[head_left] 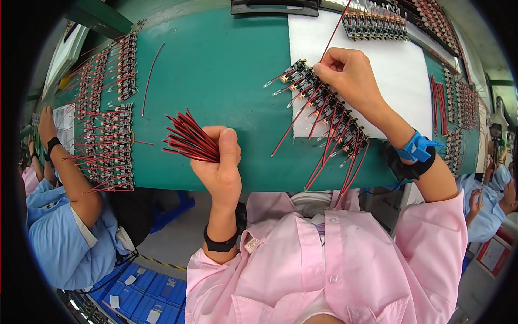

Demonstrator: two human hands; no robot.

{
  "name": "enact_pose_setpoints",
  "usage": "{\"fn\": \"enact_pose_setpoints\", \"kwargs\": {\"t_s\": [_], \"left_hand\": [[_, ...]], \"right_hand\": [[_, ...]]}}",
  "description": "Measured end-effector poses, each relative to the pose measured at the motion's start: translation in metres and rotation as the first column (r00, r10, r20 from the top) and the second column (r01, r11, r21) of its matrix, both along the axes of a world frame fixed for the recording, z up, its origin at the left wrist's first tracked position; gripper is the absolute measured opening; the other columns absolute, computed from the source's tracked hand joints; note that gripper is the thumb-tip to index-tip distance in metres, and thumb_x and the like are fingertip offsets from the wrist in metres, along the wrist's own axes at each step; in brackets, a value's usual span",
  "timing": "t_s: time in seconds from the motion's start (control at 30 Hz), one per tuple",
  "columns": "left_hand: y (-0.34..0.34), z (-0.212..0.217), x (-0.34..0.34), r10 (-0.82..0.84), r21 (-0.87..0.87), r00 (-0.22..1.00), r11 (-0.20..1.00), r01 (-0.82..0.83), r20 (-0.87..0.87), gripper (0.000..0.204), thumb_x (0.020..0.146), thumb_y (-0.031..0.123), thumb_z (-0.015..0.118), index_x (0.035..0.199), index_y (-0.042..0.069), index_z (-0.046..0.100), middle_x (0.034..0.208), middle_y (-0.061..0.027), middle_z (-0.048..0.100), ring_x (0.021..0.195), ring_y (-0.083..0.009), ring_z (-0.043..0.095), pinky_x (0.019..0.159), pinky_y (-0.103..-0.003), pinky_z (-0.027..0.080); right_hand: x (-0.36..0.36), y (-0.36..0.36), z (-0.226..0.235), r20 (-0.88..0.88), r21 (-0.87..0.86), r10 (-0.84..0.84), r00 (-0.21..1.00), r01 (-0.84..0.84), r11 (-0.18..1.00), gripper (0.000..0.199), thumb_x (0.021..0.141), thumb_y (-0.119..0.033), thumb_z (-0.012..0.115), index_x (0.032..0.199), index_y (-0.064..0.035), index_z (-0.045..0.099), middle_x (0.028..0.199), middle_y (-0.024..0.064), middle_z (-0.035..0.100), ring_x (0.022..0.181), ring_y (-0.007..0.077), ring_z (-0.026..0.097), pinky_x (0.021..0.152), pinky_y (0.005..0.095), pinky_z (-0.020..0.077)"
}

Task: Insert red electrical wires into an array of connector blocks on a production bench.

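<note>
My left hand (pixel 221 162) is closed around a bundle of short red and black wires (pixel 186 139) that fans out to the left over the green table (pixel 216 65). My right hand (pixel 350 75) pinches a single red wire (pixel 333 33) at the upper end of a slanted row of small circuit boards (pixel 324 105). The row lies across a white foam pad (pixel 399 75), and red wires trail from the boards toward me. Both wrists carry black bands; the right one also has a blue strap (pixel 416 147).
Several rows of wired boards (pixel 108 140) lie at the table's left, in front of a person in a blue shirt (pixel 65 237). More boards (pixel 375 24) sit at the top and right edge (pixel 464 102). Another person in blue (pixel 488 205) is at the right. Blue bins (pixel 140 297) stand below.
</note>
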State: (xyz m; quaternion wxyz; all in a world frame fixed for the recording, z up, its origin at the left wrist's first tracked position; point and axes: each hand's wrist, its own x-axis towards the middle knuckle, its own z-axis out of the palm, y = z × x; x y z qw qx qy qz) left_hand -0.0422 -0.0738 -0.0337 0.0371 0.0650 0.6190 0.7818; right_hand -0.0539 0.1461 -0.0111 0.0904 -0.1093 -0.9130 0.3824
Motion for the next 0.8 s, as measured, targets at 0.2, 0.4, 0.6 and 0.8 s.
{"fn": "enact_pose_setpoints", "kwargs": {"t_s": [0.2, 0.4, 0.6, 0.8], "left_hand": [[-0.0004, -0.0001, 0.0003, 0.015, -0.018, 1.000, 1.000, -0.015, -0.011, 0.013, 0.082, 0.009, 0.047, 0.073, 0.002, 0.041, 0.055, 0.0012, 0.035, 0.040, -0.0032, 0.028, 0.035, -0.018, 0.020], [-0.0021, -0.0023, -0.0001, 0.033, 0.032, 0.999, 0.999, -0.034, 0.024, 0.011, 0.079, 0.008, 0.052, 0.073, 0.002, 0.046, 0.053, 0.0026, 0.041, 0.043, -0.0019, 0.033, 0.038, -0.017, 0.023], [-0.0035, -0.0029, -0.0007, 0.022, 0.063, 1.000, 0.998, -0.023, 0.019, 0.011, 0.079, 0.008, 0.053, 0.072, 0.001, 0.048, 0.054, 0.0027, 0.041, 0.044, -0.0022, 0.033, 0.039, -0.017, 0.024], [-0.0049, -0.0060, -0.0017, 0.001, -0.009, 0.999, 1.000, -0.001, -0.051, 0.010, 0.081, 0.007, 0.047, 0.073, 0.001, 0.043, 0.056, 0.0001, 0.038, 0.040, -0.0034, 0.031, 0.035, -0.018, 0.022]], "right_hand": [[-0.0015, -0.0008, -0.0018, -0.001, -0.033, -0.004, 1.000, 0.004, 0.999, 0.018, 0.069, -0.011, 0.056, 0.059, 0.0023, 0.051, 0.049, 0.0010, 0.047, 0.044, 0.0043, 0.041, 0.040, 0.0193, 0.0311], [0.0006, -0.0011, -0.0018, 0.015, -0.006, 0.008, 1.000, -0.008, 1.000, 0.017, 0.070, -0.011, 0.056, 0.060, 0.0021, 0.052, 0.049, -0.0001, 0.046, 0.044, 0.0036, 0.040, 0.040, 0.0189, 0.0303], [0.0035, -0.0015, -0.0029, -0.057, 0.082, 0.060, 0.997, -0.056, 0.995, 0.016, 0.071, -0.010, 0.057, 0.062, 0.0022, 0.051, 0.050, -0.0014, 0.046, 0.047, 0.0027, 0.039, 0.042, 0.0183, 0.0306], [0.0050, -0.0036, -0.0047, -0.106, 0.074, 0.058, 0.993, -0.051, 0.996, 0.014, 0.071, -0.008, 0.058, 0.064, 0.0021, 0.052, 0.052, -0.0012, 0.046, 0.049, 0.0030, 0.039, 0.045, 0.0183, 0.0316]]}}
